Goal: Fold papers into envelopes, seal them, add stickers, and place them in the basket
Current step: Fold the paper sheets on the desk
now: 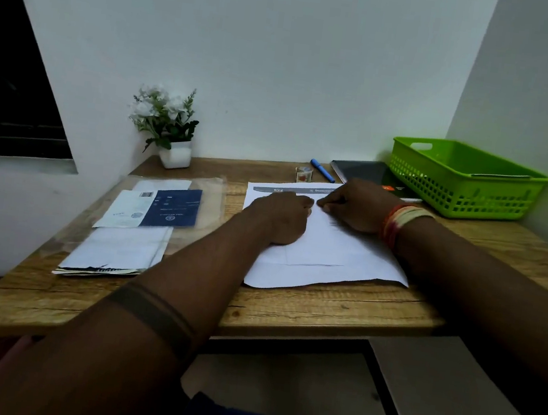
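Head view: a white paper (326, 245) is laid flat on the wooden table (340, 305), taken here as the landmark. Both hands are set on the paper's far half. The left hand (285, 217) is curled into a loose fist, knuckles down on the sheet; whether an edge is pinched cannot be told. The right hand (355, 205) is also curled, fingertips pressed to the paper just beside the left hand (a fold line seems to be worked there, grip itself not visible). A striped band is worn at the right wrist.

Right of the paper, at the table's far corner, a green basket (465, 182) is placed. A dark notebook (363, 171) lies just beside it. Behind the paper, a blue pen (322, 170) and a small tape roll (304, 173) are seen. Left of the paper, envelopes in a clear sleeve (147, 216) are stacked. A potted white flower (168, 129) stands at the far left.
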`<state>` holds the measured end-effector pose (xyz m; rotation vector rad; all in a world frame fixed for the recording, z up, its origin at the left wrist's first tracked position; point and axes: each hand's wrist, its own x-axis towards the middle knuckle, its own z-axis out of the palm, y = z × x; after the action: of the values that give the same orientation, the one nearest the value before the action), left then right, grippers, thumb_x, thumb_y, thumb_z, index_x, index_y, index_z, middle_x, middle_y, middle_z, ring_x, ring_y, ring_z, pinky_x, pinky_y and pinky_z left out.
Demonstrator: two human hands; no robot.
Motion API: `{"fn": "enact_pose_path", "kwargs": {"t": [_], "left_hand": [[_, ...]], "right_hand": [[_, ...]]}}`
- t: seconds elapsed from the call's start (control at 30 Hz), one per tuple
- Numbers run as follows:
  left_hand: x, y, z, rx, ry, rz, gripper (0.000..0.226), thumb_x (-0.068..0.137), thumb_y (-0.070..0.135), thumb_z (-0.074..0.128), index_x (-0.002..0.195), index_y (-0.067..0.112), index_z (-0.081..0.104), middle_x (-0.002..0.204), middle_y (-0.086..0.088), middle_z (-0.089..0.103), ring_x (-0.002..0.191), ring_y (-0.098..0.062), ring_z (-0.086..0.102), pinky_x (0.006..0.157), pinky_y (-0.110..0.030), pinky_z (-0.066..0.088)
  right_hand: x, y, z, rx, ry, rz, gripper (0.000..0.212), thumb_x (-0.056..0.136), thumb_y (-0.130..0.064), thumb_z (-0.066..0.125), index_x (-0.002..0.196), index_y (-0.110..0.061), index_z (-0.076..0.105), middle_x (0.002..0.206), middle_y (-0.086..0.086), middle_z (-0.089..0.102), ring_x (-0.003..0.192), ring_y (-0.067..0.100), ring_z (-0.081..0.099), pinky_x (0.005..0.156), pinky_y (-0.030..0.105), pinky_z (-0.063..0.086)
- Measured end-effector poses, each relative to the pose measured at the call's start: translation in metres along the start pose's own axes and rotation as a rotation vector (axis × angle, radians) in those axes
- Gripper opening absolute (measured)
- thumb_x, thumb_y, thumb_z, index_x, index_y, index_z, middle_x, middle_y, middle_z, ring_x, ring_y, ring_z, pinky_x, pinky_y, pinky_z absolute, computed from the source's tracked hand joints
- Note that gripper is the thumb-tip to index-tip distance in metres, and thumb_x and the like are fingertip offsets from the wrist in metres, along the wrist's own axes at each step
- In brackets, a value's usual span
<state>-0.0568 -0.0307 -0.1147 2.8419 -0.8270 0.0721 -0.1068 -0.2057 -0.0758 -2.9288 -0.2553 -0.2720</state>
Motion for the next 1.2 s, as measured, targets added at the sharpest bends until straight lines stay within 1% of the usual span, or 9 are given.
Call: {"fn": "enact_pose_path", "kwargs": {"t": [0.13,0.3,0.43,0.57,0.67,0.73,0.87,1.07,1.2], "left_hand": [[0.001,0.001,0.001,0.014,0.011,-0.012,0.046,0.106,0.033,0.033,0.149,0.025,0.046,0.153,-0.009,0.047,0.139,-0.029,0.045,0.114,-0.045,0.038],[0.001,0.003,0.002,-0.014,0.035,-0.039,0.047,0.104,0.038,0.031,0.147,0.03,0.048,0.147,-0.009,0.053,0.133,-0.03,0.051,0.109,-0.048,0.042],[-0.003,0.006,-0.002,-0.024,0.027,-0.055,0.045,0.104,0.039,0.032,0.145,0.027,0.049,0.148,-0.008,0.052,0.133,-0.03,0.05,0.108,-0.049,0.042],[-0.012,0.014,-0.005,-0.04,0.058,-0.074,0.05,0.105,0.041,0.036,0.152,0.025,0.039,0.157,-0.008,0.042,0.142,-0.03,0.041,0.115,-0.049,0.036],[-0.016,0.02,-0.007,-0.049,0.067,-0.092,0.054,0.105,0.043,0.036,0.155,0.022,0.034,0.161,-0.008,0.036,0.147,-0.03,0.035,0.118,-0.048,0.031],[-0.017,0.021,-0.007,-0.044,0.062,-0.09,0.054,0.106,0.044,0.036,0.155,0.022,0.034,0.161,-0.008,0.036,0.146,-0.029,0.035,0.118,-0.047,0.031],[-0.019,0.022,-0.008,-0.034,0.056,-0.083,0.054,0.106,0.044,0.035,0.155,0.022,0.035,0.161,-0.008,0.036,0.146,-0.029,0.036,0.118,-0.046,0.031],[-0.019,0.024,-0.008,-0.041,0.057,-0.064,0.053,0.105,0.045,0.037,0.152,0.021,0.039,0.16,-0.008,0.036,0.146,-0.029,0.036,0.117,-0.046,0.033],[-0.015,0.021,-0.005,-0.037,0.069,-0.046,0.053,0.104,0.047,0.038,0.147,0.018,0.046,0.157,-0.009,0.041,0.143,-0.029,0.04,0.114,-0.047,0.036]], "right_hand": [[0.022,0.002,0.005,-0.066,0.008,-0.004,0.027,0.096,-0.036,0.056,0.116,-0.032,0.073,0.119,0.002,0.07,0.108,0.025,0.064,0.088,0.027,0.045],[0.025,0.009,0.02,-0.016,0.12,0.01,0.021,0.091,-0.047,0.06,0.102,-0.032,0.071,0.097,0.003,0.07,0.093,0.024,0.065,0.073,0.026,0.04],[0.022,0.011,0.023,0.021,0.178,0.002,0.026,0.089,-0.048,0.065,0.101,-0.026,0.071,0.085,0.001,0.066,0.081,0.019,0.061,0.069,0.024,0.035],[0.021,0.011,0.024,0.005,0.191,-0.018,0.03,0.091,-0.048,0.062,0.105,-0.025,0.075,0.092,0.006,0.07,0.087,0.022,0.063,0.07,0.024,0.035],[0.02,0.01,0.023,0.021,0.181,-0.007,0.029,0.089,-0.048,0.064,0.102,-0.025,0.076,0.087,0.004,0.067,0.084,0.02,0.062,0.069,0.024,0.034],[0.018,0.01,0.022,0.03,0.194,0.011,0.028,0.089,-0.046,0.065,0.103,-0.023,0.075,0.086,0.004,0.064,0.082,0.018,0.058,0.07,0.024,0.034],[0.018,0.01,0.022,0.0,0.198,0.009,0.03,0.092,-0.041,0.063,0.11,-0.019,0.074,0.101,0.014,0.068,0.097,0.028,0.062,0.073,0.027,0.037],[0.021,0.01,0.021,0.04,0.223,0.031,0.009,0.088,-0.03,0.07,0.09,-0.022,0.071,0.101,0.01,0.065,0.097,0.027,0.061,0.079,0.029,0.042],[0.02,0.008,0.021,0.068,0.27,0.049,0.008,0.091,-0.024,0.062,0.09,-0.017,0.065,0.096,0.01,0.067,0.092,0.029,0.062,0.077,0.034,0.046]]}}
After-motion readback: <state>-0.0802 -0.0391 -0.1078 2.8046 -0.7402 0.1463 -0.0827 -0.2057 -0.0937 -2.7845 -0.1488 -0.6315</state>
